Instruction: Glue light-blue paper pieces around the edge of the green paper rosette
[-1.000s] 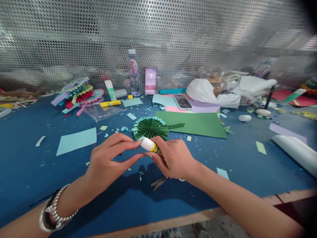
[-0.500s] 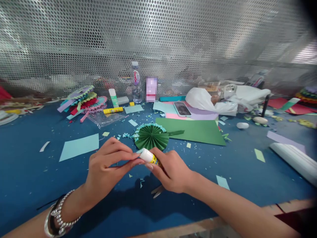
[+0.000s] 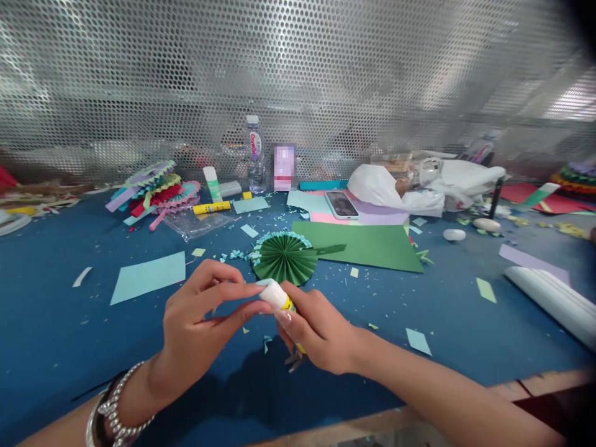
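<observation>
A glue stick (image 3: 275, 295) with a white end and a yellow label is tilted between my hands, above the near part of the table. My right hand (image 3: 326, 329) is wrapped round its yellow body. My left hand (image 3: 200, 316) pinches the white end between thumb and forefinger. Something pale blue shows at the left fingertip; whether it is nail or paper I cannot make out. Just beyond lies a green pleated paper fan (image 3: 284, 257), its far rim dotted with light blue bits. Small scissors (image 3: 294, 361) lie partly hidden below my right hand.
Green paper (image 3: 372, 245) lies beyond my right hand, with a phone (image 3: 341, 205) behind it. Light blue paper (image 3: 149, 276) is at left. A water bottle (image 3: 254, 155), another glue stick (image 3: 212, 208) and folded paper pieces (image 3: 153, 192) stand or lie farther back. Paper scraps dot the blue table.
My right hand and the glue stick have dropped slightly, and the stick now tilts more steeply, with more of its yellow lower body showing. My left fingers stay on the white end.
</observation>
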A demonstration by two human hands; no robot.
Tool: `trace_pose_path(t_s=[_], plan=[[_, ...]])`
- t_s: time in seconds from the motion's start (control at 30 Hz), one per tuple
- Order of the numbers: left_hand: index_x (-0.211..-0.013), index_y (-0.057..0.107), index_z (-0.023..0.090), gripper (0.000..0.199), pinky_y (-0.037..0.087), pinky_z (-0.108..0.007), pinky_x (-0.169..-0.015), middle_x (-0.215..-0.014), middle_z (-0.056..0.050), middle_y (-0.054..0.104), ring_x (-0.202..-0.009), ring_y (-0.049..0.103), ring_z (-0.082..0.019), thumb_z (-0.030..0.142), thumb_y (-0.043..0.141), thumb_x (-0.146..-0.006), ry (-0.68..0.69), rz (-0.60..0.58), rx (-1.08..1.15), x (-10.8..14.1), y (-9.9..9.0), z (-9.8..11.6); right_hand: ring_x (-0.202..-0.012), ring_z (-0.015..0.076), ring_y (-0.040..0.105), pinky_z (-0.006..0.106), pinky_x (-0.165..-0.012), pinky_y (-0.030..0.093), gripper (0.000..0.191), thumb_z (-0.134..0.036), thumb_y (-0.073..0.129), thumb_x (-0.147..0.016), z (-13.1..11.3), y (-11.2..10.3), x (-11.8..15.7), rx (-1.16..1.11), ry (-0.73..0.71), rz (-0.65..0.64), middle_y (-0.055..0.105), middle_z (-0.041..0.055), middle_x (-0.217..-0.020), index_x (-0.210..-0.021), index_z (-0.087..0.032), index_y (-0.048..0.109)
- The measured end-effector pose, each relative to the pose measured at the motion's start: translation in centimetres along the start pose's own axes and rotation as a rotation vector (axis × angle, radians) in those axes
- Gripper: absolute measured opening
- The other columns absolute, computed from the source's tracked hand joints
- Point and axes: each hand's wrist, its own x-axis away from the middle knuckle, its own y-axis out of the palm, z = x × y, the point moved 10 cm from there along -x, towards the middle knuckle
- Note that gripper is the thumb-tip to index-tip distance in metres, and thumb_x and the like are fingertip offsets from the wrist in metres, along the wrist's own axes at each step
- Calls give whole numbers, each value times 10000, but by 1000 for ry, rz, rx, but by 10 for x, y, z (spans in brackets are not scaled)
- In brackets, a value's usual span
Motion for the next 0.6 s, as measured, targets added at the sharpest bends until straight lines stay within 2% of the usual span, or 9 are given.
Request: trace_pose_path(t_s=[0.13, 0.23, 0.5, 0.6], plan=[[-753, 639, 281, 51, 337, -222, -442, -751, 15, 517, -580, 452, -97, 282, 684, -728, -70, -15, 43, 1, 3, -6, -481, 86, 495, 206, -505, 368, 410, -477, 200, -925, -1, 9, 0, -173, -13, -69, 537, -26, -573, -982, -154, 447], [-720, 634, 277, 46, 327, -226, -439, -723, 15, 491, -574, 437, -98, 297, 670, -740, -103, -36, 75, 1, 6, -9, -479, 86, 498, 209, -505, 376, 449, -505, 205, -916, -1, 11, 1, -228, -32, -78, 531, -27, -576, -1024, -144, 450], [-644, 654, 233, 100, 349, -215, -424, -689, 15, 487, -560, 455, -87, 300, 689, -710, -224, -35, 208, -2, 8, -21, -480, 78, 486, 203, -481, 385, 416, -503, 212, -916, 4, 19, 0, -372, 30, -115, 504, -27, -603, -933, -160, 445], [-649, 650, 230, 78, 355, -205, -441, -704, 20, 485, -581, 466, -83, 263, 702, -696, -237, -31, 263, -1, 9, -23, -481, 77, 485, 207, -488, 385, 406, -502, 215, -916, 3, 18, -1, -348, 19, -107, 510, -28, -605, -927, -164, 439]])
